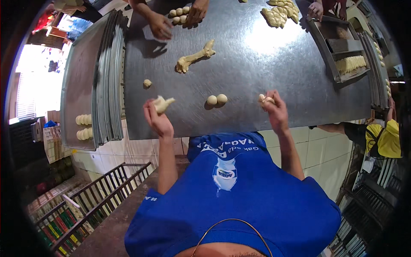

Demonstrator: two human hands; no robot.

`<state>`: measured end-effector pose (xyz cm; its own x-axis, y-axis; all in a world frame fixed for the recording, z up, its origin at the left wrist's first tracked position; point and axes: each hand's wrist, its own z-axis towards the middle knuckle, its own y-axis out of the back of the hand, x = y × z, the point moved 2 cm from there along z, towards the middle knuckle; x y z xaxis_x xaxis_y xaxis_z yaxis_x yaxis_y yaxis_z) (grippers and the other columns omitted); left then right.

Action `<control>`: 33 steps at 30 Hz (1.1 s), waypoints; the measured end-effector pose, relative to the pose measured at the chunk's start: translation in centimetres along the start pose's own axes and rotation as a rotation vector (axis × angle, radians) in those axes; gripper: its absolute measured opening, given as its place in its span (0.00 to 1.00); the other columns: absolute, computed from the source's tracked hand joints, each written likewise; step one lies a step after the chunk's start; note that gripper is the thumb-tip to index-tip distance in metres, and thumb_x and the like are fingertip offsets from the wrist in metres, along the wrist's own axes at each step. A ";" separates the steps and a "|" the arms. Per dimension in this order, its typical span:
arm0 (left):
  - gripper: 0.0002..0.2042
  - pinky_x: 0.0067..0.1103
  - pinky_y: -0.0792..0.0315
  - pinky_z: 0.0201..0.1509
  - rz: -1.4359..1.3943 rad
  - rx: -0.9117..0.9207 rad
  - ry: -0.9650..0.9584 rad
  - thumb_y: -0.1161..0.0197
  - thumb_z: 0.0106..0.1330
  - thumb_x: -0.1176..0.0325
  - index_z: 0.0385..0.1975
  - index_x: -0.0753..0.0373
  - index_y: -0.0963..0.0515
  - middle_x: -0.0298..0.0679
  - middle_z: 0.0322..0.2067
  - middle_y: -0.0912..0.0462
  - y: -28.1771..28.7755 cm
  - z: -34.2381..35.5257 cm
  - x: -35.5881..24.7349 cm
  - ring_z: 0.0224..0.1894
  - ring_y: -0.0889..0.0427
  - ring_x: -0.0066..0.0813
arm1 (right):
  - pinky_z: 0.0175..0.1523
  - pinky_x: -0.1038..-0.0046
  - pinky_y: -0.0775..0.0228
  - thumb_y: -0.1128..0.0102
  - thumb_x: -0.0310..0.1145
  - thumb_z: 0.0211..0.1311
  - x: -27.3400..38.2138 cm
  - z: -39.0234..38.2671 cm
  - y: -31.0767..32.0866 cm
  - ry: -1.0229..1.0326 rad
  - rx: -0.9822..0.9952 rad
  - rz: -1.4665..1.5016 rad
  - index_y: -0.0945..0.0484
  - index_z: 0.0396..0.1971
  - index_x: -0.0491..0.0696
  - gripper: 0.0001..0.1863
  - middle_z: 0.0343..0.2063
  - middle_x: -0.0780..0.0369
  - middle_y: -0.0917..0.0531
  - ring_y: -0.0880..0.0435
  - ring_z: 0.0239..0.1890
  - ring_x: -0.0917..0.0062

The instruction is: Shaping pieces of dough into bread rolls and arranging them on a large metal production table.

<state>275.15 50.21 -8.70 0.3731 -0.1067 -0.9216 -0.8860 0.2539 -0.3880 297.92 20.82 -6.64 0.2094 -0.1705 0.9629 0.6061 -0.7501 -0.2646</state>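
Note:
My left hand (158, 120) is closed around a lump of dough (162, 104), whose torn end sticks out toward the right. Over the table's right half, my right hand (276, 109) has its fingers curled on a small dough piece (266, 99). Between my hands, two smooth dough balls (217, 99) sit side by side, touching, on the metal table (188, 120). A small rough dough piece (147, 83) lies beyond my left hand. Farther off rests a long, uneven strip of dough (195, 57).
Across the table a co-worker's hands (180, 19) are near several dough balls (179, 13). Shaped dough (280, 15) is piled at the far right, near a metal tray (342, 51). Stacked trays (107, 77) stand at the left edge. A person in yellow (383, 139) is at right.

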 end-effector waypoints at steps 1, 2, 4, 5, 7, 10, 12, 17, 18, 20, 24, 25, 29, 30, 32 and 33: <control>0.08 0.23 0.32 0.52 0.238 0.050 -0.031 0.47 0.76 0.66 0.44 0.61 0.25 0.38 0.42 0.24 1.5 -1.1 1.5 0.44 0.26 0.26 | 0.34 0.81 0.38 0.38 0.28 0.64 -2.1 -1.3 0.1 0.026 -0.109 -0.220 0.24 0.34 0.46 0.04 0.32 0.65 0.28 0.30 0.31 0.82; 0.08 0.26 0.34 0.54 0.479 0.096 -0.067 0.47 0.75 0.66 0.44 0.61 0.25 0.38 0.41 0.25 3.2 -2.3 2.9 0.44 0.28 0.29 | 0.36 0.79 0.38 0.40 0.27 0.63 -4.6 -2.2 0.3 0.053 -0.209 -0.436 0.27 0.34 0.47 0.04 0.34 0.64 0.29 0.30 0.33 0.80; 0.08 0.28 0.35 0.54 0.880 0.379 -0.228 0.46 0.73 0.64 0.43 0.61 0.25 0.38 0.40 0.25 8.4 -2.9 6.7 0.43 0.27 0.33 | 0.38 0.76 0.37 0.37 0.31 0.62 -9.5 -2.5 2.9 0.220 -0.081 -0.772 0.25 0.34 0.48 0.06 0.35 0.63 0.28 0.29 0.35 0.76; 0.09 0.31 0.35 0.54 1.271 0.676 -0.397 0.44 0.71 0.62 0.43 0.60 0.25 0.39 0.39 0.25 9.9 -2.7 8.0 0.42 0.27 0.37 | 0.40 0.73 0.36 0.34 0.35 0.60 -12.0 -2.2 4.6 0.397 0.054 -1.100 0.24 0.34 0.49 0.09 0.36 0.62 0.27 0.28 0.36 0.72; 0.13 0.36 0.37 0.53 1.565 0.550 -0.435 0.41 0.67 0.57 0.42 0.60 0.24 0.40 0.40 0.24 8.6 0.1 8.2 0.42 0.27 0.42 | 0.47 0.63 0.36 0.35 0.44 0.58 -13.4 2.0 7.0 0.550 0.047 -1.526 0.23 0.39 0.53 0.14 0.38 0.61 0.23 0.25 0.41 0.66; 0.16 0.37 0.34 0.50 1.590 0.417 -0.598 0.39 0.65 0.53 0.42 0.58 0.23 0.40 0.41 0.21 2.1 3.0 9.4 0.44 0.25 0.41 | 0.46 0.59 0.34 0.37 0.44 0.57 -10.9 10.9 3.8 0.669 -0.292 -1.431 0.22 0.43 0.54 0.16 0.39 0.62 0.21 0.25 0.41 0.62; 0.16 0.35 0.32 0.48 1.548 0.516 -0.460 0.38 0.63 0.54 0.42 0.59 0.23 0.41 0.41 0.21 -1.3 1.1 11.0 0.44 0.24 0.41 | 0.45 0.61 0.34 0.37 0.40 0.56 -12.3 13.3 2.3 0.506 -0.306 -1.315 0.22 0.34 0.50 0.12 0.36 0.59 0.22 0.26 0.38 0.62; 0.10 0.33 0.31 0.44 1.355 0.656 -0.649 0.39 0.57 0.66 0.38 0.56 0.21 0.38 0.38 0.23 6.1 -6.4 11.8 0.42 0.25 0.39 | 0.39 0.63 0.36 0.41 0.26 0.50 -14.8 4.7 2.9 0.616 0.067 -1.133 0.31 0.27 0.49 0.07 0.28 0.59 0.27 0.30 0.31 0.62; 0.10 0.33 0.32 0.44 1.494 0.632 -0.667 0.37 0.57 0.66 0.39 0.55 0.20 0.37 0.39 0.22 6.2 -5.7 9.9 0.44 0.25 0.38 | 0.38 0.64 0.36 0.42 0.25 0.51 -14.5 4.0 5.1 0.678 0.071 -1.183 0.31 0.27 0.49 0.06 0.29 0.58 0.27 0.30 0.30 0.63; 0.09 0.34 0.32 0.43 1.725 0.471 -0.675 0.36 0.58 0.65 0.38 0.55 0.19 0.36 0.40 0.22 6.0 -2.6 7.1 0.44 0.25 0.38 | 0.38 0.64 0.36 0.41 0.26 0.54 -12.4 5.0 8.7 0.505 -0.107 -1.412 0.30 0.27 0.48 0.05 0.30 0.58 0.27 0.29 0.31 0.63; 0.07 0.35 0.28 0.39 1.506 0.235 -0.603 0.36 0.62 0.63 0.35 0.57 0.20 0.41 0.35 0.19 1.6 6.2 8.7 0.35 0.22 0.42 | 0.36 0.63 0.36 0.39 0.28 0.54 -11.8 14.1 7.7 0.426 -0.390 -1.166 0.29 0.27 0.47 0.07 0.25 0.58 0.27 0.29 0.28 0.63; 0.06 0.36 0.27 0.37 1.489 0.237 -0.492 0.37 0.62 0.64 0.35 0.57 0.20 0.43 0.34 0.19 -0.9 5.6 9.2 0.34 0.22 0.44 | 0.35 0.62 0.36 0.39 0.28 0.53 -13.4 14.9 6.9 0.327 -0.424 -1.076 0.29 0.26 0.47 0.07 0.25 0.58 0.27 0.29 0.28 0.62; 0.04 0.33 0.26 0.40 1.401 0.380 -0.386 0.39 0.59 0.70 0.32 0.57 0.21 0.43 0.32 0.20 0.5 -1.6 11.6 0.34 0.22 0.44 | 0.34 0.65 0.36 0.40 0.24 0.52 -14.6 8.4 2.3 0.443 -0.084 -1.043 0.30 0.25 0.46 0.07 0.25 0.58 0.29 0.30 0.26 0.64; 0.04 0.33 0.26 0.41 1.306 0.444 -0.507 0.38 0.57 0.71 0.31 0.57 0.21 0.42 0.32 0.20 2.9 -3.1 12.0 0.34 0.22 0.42 | 0.34 0.65 0.36 0.41 0.22 0.51 -13.5 6.2 2.7 0.497 -0.001 -1.043 0.31 0.25 0.47 0.07 0.25 0.59 0.29 0.30 0.26 0.64; 0.05 0.30 0.27 0.43 1.330 0.464 -0.597 0.38 0.56 0.74 0.31 0.57 0.21 0.40 0.33 0.20 5.1 -3.6 9.5 0.35 0.22 0.39 | 0.34 0.65 0.36 0.43 0.20 0.50 -13.9 4.4 8.4 0.415 -0.113 -1.251 0.32 0.26 0.47 0.07 0.26 0.60 0.30 0.30 0.27 0.64; 0.05 0.29 0.27 0.42 1.493 0.467 -0.671 0.38 0.55 0.74 0.30 0.57 0.21 0.38 0.34 0.20 6.3 -2.0 8.7 0.35 0.22 0.38 | 0.35 0.66 0.36 0.45 0.20 0.50 -14.3 5.3 10.2 0.203 -0.202 -0.861 0.32 0.26 0.47 0.07 0.26 0.59 0.30 0.30 0.27 0.65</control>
<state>272.32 48.99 -19.18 -0.4964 0.8321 -0.2474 -0.4422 0.0028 0.8969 305.19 19.04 -23.36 -0.4046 0.4066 0.8191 0.3400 -0.7647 0.5475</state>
